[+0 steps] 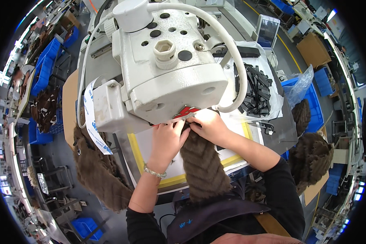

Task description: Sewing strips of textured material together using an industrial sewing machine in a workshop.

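A white industrial sewing machine fills the upper middle, its head hiding my fingertips in part. Beneath its front, my left hand and my right hand sit close together, fingers bent and pinched on the top end of a brown furry strip with a chevron pattern. The strip hangs down between my forearms over a white work surface with yellow tape edges. A bracelet circles my left wrist. What lies under the needle area is hidden.
Brown fur pieces lie at left, more at right. Black small pieces pile on white sheeting. A blue bin with plastic wrap stands right, beside a small screen. Shelves and blue crates line the aisles.
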Motion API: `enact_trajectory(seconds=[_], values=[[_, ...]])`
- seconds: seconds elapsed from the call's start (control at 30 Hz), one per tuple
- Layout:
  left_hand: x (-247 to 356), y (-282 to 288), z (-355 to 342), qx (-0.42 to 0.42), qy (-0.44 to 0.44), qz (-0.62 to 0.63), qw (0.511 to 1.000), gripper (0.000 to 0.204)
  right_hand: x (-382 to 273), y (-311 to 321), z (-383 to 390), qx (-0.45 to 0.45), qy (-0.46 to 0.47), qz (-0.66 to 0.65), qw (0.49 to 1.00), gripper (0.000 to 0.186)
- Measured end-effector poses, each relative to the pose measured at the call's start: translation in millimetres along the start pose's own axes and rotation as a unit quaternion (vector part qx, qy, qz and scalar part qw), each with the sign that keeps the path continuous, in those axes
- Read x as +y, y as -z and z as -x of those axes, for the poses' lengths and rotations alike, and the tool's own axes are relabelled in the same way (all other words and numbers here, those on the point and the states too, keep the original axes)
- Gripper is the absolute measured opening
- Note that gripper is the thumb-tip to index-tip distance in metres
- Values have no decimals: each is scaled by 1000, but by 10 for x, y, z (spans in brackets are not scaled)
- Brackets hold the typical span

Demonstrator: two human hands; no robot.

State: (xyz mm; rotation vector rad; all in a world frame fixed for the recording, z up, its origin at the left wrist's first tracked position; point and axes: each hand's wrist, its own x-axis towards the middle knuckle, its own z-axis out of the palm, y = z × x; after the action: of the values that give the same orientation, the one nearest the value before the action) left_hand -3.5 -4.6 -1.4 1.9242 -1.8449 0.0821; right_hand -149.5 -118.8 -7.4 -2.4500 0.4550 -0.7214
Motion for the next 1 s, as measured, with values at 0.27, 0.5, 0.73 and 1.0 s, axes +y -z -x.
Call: enact_trajectory(seconds=[0.27, 0.5, 0.73, 1.0], values=[[4, -16, 26, -45, 30, 5, 999, 33, 16, 57, 8, 5, 30, -10, 999, 20], [64, -99, 11, 18, 12, -53, 998, 30, 2, 83, -9, -17, 16, -16, 1000, 21], [2, -56, -3, 20, 19, 11, 1000, 30, 67, 74, -4, -25, -24, -43, 998, 21], [4, -8, -8, 27, 16, 10, 999, 28, -1, 112, -31, -15, 21, -15, 1000, 21]])
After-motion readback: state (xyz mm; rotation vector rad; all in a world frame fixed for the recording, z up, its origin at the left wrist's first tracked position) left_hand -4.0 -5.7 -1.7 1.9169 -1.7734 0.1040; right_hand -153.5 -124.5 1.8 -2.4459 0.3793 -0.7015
